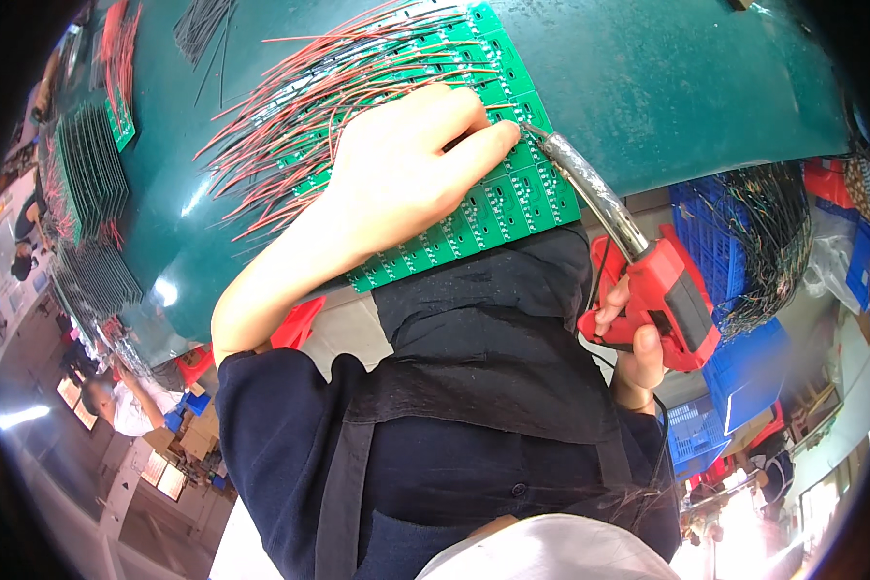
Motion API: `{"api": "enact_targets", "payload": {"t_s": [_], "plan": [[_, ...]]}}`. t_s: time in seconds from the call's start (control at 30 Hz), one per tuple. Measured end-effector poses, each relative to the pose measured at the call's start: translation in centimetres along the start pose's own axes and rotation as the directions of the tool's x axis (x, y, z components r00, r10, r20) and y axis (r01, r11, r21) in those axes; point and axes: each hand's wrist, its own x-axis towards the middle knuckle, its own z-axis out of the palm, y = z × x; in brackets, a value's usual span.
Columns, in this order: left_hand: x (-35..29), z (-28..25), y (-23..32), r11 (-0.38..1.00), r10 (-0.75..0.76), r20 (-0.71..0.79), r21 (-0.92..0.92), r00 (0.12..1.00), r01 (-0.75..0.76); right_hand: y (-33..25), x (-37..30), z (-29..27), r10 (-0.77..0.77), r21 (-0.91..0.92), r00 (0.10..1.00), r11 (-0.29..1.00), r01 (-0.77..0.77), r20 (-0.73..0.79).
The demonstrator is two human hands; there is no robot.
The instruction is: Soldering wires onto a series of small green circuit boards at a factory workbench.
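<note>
My left hand (401,159) lies over a green circuit board panel (493,208). Its thumb and forefinger are pinched together near the right side of the panel, on what looks like a thin wire, mostly hidden by the fingers. Many red and black wires (290,106) fan out to the left from rows on the panel. In my right hand (638,362) is a red and black soldering gun (672,300), its handle wrapped by the fingers. The metal tube of the gun slants up to the left, and its tip meets the panel beside my left fingertips.
The green table mat (638,87) extends beyond the panel. At the left stand stacked boards (92,174), with black wires (203,29) behind. Blue crates (706,242) with a dark wire bundle (768,242) are at the right. A person (130,401) is at the far left.
</note>
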Motion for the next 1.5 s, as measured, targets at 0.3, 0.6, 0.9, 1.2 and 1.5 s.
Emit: {"api": "enact_targets", "payload": {"t_s": [0.3, 0.6, 0.9, 1.2, 1.5], "plan": [[0.4, -0.2, 0.2, 1.0, -0.008, -0.002, -0.015, 1.0, 0.007, 0.1, 1.0, 0.0, -0.222, -0.004, 0.97, 0.975, 0.224, 0.103], [0.2, -0.7, 0.4, 0.998, -0.062, 0.041, -0.013, 0.997, 0.063, 0.1, 1.0, 0.7, -0.235, -0.015, 0.969, 0.972, 0.236, 0.071], [-1.8, -7.0, -6.5, 0.937, -0.273, -0.227, 0.157, 0.935, 0.312, 1.4, 2.1, 0.7, -0.446, 0.072, 0.893, 0.894, 0.442, 0.056], [-4.0, -7.3, -19.1, 0.842, -0.262, -0.267, 0.407, 0.927, 0.355, 0.9, 2.6, 1.2, -0.539, 0.053, 0.836, 0.842, 0.537, 0.1], [6.2, -6.5, -17.0, 0.939, -0.061, -0.162, 0.325, 0.985, 0.112, -4.5, 3.9, -2.0, -0.769, -0.104, 0.631, 0.639, 0.762, -0.1]]}}
